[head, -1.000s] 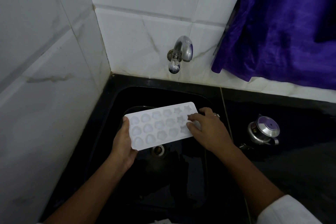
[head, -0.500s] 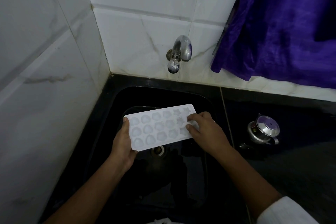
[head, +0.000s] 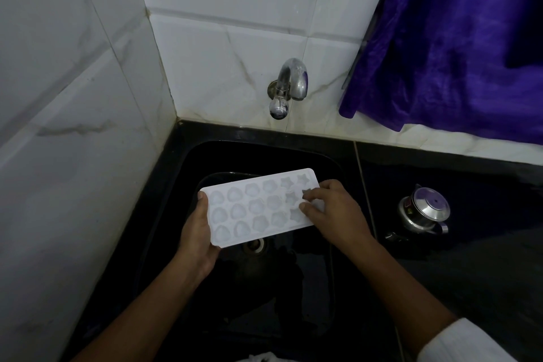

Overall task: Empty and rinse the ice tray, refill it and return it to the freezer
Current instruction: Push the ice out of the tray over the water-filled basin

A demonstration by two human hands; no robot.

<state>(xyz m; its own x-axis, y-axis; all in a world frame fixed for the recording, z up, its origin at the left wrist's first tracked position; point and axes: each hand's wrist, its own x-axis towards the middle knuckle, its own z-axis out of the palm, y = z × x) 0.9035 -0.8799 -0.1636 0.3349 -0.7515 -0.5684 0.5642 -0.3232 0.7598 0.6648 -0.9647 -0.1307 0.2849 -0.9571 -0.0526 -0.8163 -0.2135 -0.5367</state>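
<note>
We hold the white ice tray (head: 258,206) face up over the black sink (head: 329,167), below the closed tap (head: 289,87). Our left hand (head: 197,236) clamps its left end, thumb on top. Our right hand (head: 332,214) pinches at the star-shaped pockets on the right end. A steel pot (head: 424,211) stands on the counter (head: 476,261).
</note>
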